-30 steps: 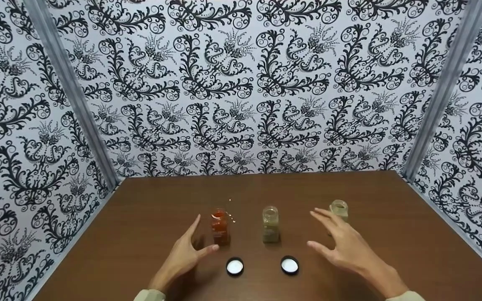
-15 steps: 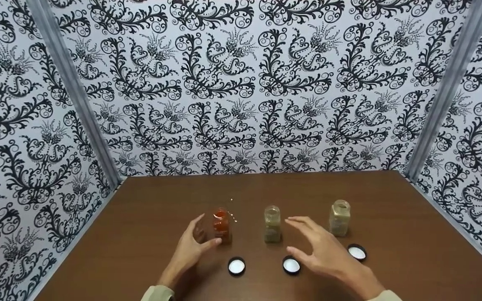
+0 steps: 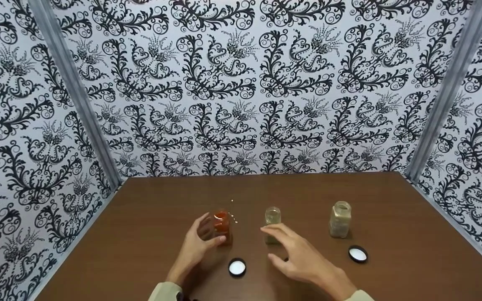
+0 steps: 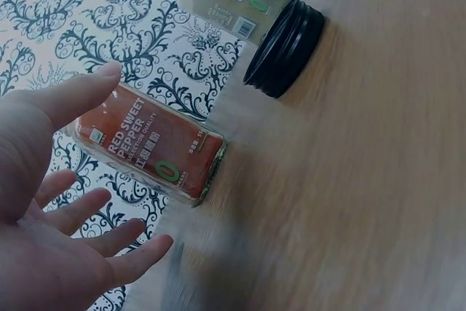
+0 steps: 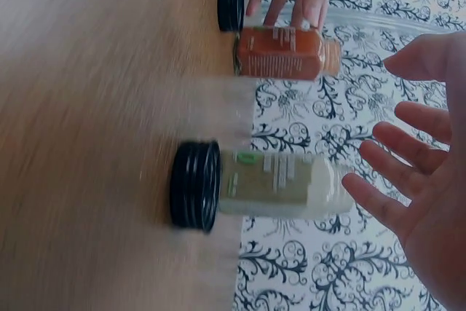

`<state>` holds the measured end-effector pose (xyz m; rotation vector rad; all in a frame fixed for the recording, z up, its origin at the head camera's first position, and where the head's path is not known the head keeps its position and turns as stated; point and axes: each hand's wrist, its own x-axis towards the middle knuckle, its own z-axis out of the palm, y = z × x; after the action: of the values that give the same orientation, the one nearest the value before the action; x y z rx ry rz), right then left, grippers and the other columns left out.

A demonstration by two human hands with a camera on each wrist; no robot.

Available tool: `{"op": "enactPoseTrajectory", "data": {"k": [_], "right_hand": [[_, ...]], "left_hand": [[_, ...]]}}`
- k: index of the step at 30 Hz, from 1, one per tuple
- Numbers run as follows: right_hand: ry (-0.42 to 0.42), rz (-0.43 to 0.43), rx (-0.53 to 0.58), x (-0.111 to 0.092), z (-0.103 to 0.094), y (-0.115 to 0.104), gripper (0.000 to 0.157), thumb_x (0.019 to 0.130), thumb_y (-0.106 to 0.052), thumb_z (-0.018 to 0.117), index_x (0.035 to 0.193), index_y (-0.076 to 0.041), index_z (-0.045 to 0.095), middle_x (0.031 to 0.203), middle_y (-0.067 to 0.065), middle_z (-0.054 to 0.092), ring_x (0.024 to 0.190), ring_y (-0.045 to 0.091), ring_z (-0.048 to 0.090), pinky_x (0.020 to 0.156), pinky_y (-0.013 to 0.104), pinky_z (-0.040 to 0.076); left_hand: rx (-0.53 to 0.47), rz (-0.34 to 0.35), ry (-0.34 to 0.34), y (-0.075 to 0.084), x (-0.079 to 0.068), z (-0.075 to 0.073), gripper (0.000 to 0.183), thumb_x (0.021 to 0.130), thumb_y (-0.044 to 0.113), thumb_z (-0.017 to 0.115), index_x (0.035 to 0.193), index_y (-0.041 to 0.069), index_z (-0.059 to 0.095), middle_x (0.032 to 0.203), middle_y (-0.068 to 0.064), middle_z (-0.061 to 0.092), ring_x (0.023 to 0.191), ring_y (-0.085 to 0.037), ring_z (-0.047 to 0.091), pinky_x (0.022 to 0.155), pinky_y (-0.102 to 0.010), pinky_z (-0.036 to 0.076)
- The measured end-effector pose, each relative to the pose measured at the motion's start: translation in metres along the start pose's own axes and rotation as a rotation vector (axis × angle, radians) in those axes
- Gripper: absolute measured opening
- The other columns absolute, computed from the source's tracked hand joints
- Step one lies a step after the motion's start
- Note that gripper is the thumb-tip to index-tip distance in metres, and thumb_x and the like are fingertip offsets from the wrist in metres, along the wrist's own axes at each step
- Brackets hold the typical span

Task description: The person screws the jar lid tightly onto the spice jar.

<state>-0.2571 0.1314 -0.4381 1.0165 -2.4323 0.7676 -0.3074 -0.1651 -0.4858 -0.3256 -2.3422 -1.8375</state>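
My left hand [image 3: 195,248] is beside an uncapped glass spice jar of red sweet pepper [image 3: 222,228], thumb and fingers spread around it. In the left wrist view the thumb overlaps the upper part of this pepper jar [image 4: 149,143], and the other fingers are spread out. Spread fingers also mark my right hand [image 3: 303,259], which reaches in front of the middle jar, a greenish cumin powder jar [image 3: 273,215], hiding its lower part. A black lid [image 5: 195,186] lies before the cumin jar [image 5: 273,183], mostly hidden by the right hand in the head view.
Farther right stands another uncapped jar of pale powder [image 3: 340,221], with a white-lined black lid [image 3: 357,253] in front. A similar lid [image 3: 237,267] lies before the pepper jar. Patterned walls [image 3: 232,83] enclose the brown table [image 3: 174,192] at the back and sides.
My right hand has moved left from the right-hand jar to the middle jar, uncovering the right jar and its lid. The left hand has shifted slightly closer around the pepper jar.
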Motion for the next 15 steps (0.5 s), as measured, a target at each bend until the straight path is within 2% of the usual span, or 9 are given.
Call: {"op": "enactPoseTrajectory", "data": {"k": [7,10,15], "right_hand": [[-0.082,0.013,0.064,0.011,0.015,-0.007,0.057,0.090,-0.020,0.073,0.143,-0.015,0.052,0.141,0.000,0.055,0.126,0.022,0.059,0.107,0.043,0.048],[-0.157,0.014,0.059,0.014,0.022,-0.010,0.062,0.090,-0.034,0.074,0.145,-0.017,0.051,0.143,0.001,0.054,0.127,0.024,0.058,0.106,0.045,0.048],[-0.277,0.024,0.022,0.020,0.036,-0.014,0.075,0.084,-0.056,0.074,0.146,-0.022,0.050,0.145,0.001,0.053,0.128,0.026,0.056,0.105,0.049,0.048]], "left_hand": [[-0.042,0.020,0.012,-0.008,0.006,0.006,0.090,0.081,0.020,0.085,0.150,-0.006,0.033,0.149,-0.032,0.043,0.137,-0.047,0.046,0.111,-0.051,0.043],[-0.011,0.020,0.018,-0.009,0.008,0.008,0.090,0.080,0.020,0.085,0.150,-0.005,0.034,0.147,-0.032,0.046,0.134,-0.048,0.049,0.110,-0.053,0.044],[0.024,0.028,0.021,-0.009,0.012,0.009,0.088,0.080,0.017,0.085,0.149,-0.006,0.035,0.141,-0.034,0.049,0.129,-0.050,0.052,0.108,-0.056,0.044]]}}
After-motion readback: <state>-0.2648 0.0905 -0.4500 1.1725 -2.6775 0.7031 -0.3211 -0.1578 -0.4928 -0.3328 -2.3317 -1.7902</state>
